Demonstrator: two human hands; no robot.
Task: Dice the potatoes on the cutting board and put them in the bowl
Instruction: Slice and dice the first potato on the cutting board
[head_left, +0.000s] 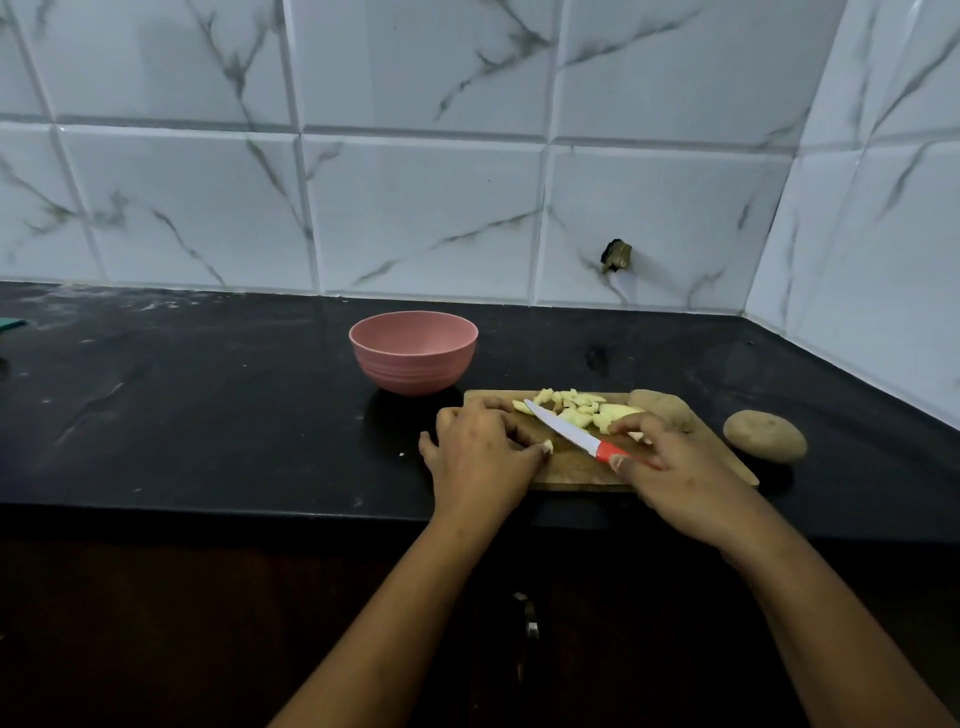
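The wall (415, 208) is the biggest thing. It has white tiles with grey lines and goes along the far side and the right side. On the right part of the far wall there is a small dark bump (615, 255).

Under the wall is a black counter (208, 415). It has some pale marks on it.

A brown cutting board (576, 467) lies flat near the front of the counter, a bit to the right. A pink bowl (410, 374) stands just beside the far left corner of the board. I can see nothing inside it.

The left hand (480, 452) rests on the left end of the board. Its fingers are curled in, and its fingertips pinch a small bit (547, 445) of potato.

The right hand (675, 467) is over the right part of the board. Its fingers and thumb are wrapped round the red handle of the knife (566, 428).

One whole potato (764, 435) lies on the counter, just to the right of the board. A second potato (662, 408) sits on the far right part of the board, partly behind the right hand.

The knife has a white blade. The blade points far and to the left, low over the board.

The cut pieces (571, 408) are pale yellow. They lie in a little heap on the far side of the board, close to the blade.
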